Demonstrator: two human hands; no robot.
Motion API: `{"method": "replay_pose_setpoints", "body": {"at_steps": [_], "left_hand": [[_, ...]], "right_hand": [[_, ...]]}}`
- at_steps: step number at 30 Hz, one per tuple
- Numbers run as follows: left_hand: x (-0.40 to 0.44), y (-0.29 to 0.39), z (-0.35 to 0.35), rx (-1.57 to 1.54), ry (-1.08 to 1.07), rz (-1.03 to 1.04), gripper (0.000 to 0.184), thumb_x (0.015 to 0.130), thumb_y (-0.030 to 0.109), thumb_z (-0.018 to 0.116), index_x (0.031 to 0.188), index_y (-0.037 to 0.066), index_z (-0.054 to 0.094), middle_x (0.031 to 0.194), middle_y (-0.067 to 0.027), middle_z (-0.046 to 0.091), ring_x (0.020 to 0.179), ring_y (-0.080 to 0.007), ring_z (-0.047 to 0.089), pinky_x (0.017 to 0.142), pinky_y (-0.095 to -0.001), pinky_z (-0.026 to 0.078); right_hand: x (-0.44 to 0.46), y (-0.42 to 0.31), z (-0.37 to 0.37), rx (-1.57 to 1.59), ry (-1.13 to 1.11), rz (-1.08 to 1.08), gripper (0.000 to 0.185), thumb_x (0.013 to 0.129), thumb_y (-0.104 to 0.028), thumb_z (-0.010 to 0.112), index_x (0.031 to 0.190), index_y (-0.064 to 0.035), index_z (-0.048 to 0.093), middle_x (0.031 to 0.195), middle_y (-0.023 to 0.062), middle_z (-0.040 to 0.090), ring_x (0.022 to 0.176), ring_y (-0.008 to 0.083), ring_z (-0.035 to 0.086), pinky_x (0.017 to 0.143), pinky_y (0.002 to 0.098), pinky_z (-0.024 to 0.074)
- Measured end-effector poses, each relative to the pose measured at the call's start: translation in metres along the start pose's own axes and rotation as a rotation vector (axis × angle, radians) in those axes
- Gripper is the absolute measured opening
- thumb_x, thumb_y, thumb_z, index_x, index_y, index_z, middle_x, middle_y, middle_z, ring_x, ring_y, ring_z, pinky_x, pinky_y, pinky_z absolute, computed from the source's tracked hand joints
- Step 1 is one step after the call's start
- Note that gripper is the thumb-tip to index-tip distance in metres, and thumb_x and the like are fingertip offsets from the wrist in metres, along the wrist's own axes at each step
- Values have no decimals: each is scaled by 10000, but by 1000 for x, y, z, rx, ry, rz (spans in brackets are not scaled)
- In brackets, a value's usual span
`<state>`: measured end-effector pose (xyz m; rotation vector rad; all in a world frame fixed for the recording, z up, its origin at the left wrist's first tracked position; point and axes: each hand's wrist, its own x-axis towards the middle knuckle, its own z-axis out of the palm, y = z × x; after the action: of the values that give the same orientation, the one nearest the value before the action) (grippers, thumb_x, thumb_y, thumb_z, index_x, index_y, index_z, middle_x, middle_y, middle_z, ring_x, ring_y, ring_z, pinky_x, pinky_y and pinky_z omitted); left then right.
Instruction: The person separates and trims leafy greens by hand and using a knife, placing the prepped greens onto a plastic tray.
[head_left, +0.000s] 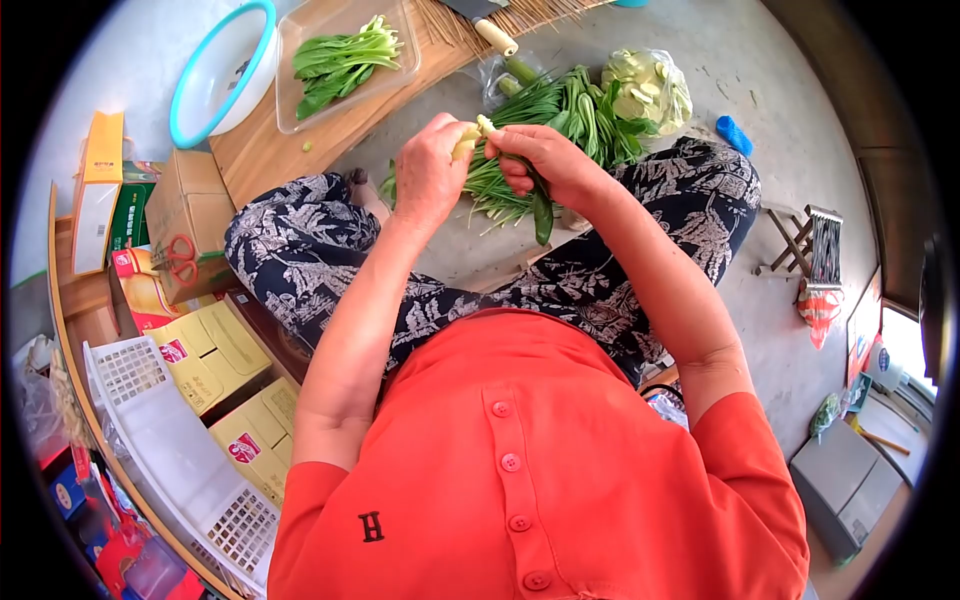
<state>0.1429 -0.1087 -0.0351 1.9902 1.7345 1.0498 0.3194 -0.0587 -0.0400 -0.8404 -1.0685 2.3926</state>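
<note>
My left hand (428,170) is closed, its fingers pinching a pale yellow-green piece of stalk (465,142). Close beside it, my right hand (548,160) grips a leafy green (542,215), whose dark leaf hangs below the fingers. The pale end of that green points up between both hands. Beneath and behind them, a heap of leafy greens and long thin green stalks (575,115) lies on the floor. On the wooden table sits a clear tray (287,90) with a bunch of leafy greens (345,65) in it.
A white basin with a blue rim (178,105) stands left of the tray. A knife (495,38) lies at the table's edge. Right of the heap is a clear bag of pale pieces (648,88). Boxes and scissors (181,262) are on the left; a folding stool (800,245) stands right.
</note>
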Motion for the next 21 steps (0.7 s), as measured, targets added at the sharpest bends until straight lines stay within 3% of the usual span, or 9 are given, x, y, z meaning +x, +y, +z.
{"method": "replay_pose_setpoints", "body": {"at_steps": [4,13,17,19,21], "left_hand": [[3,-6,-1,102,66,206,226,716,47,655,940,80,657,858,-56,619,730,-282,607,628,-369,453],[14,-3,-18,324,107,517,203,720,16,614,891,120,648,822,21,603,700,-166,587,642,-318,422],[18,-11,-27,352,73,580,191,733,28,599,891,125,649,818,26,598,706,-157,587,630,-317,415],[17,-17,-36,473,-115,546,240,688,5,602,907,89,658,852,-11,626,764,-209,604,676,-334,444],[12,-38,-38,454,-108,454,203,731,22,610,916,88,662,832,-11,627,752,-188,607,680,-323,447]], "right_hand": [[-7,-10,-4,303,-143,134,232,996,-261,477,926,-50,544,599,-61,357,501,76,342,513,250,350],[-9,-8,-3,604,-346,144,221,1008,-239,455,926,-51,537,596,-72,339,505,60,336,507,237,336],[-6,-5,-6,599,-353,155,218,1009,-239,453,928,-55,536,594,-74,336,505,56,334,506,233,331],[-8,-11,-8,637,-358,72,214,1010,-239,451,932,-61,539,591,-74,333,506,55,337,507,230,328],[-10,-22,-15,577,-336,-48,217,1009,-247,452,931,-64,538,599,-68,356,521,60,351,519,234,334]]}}
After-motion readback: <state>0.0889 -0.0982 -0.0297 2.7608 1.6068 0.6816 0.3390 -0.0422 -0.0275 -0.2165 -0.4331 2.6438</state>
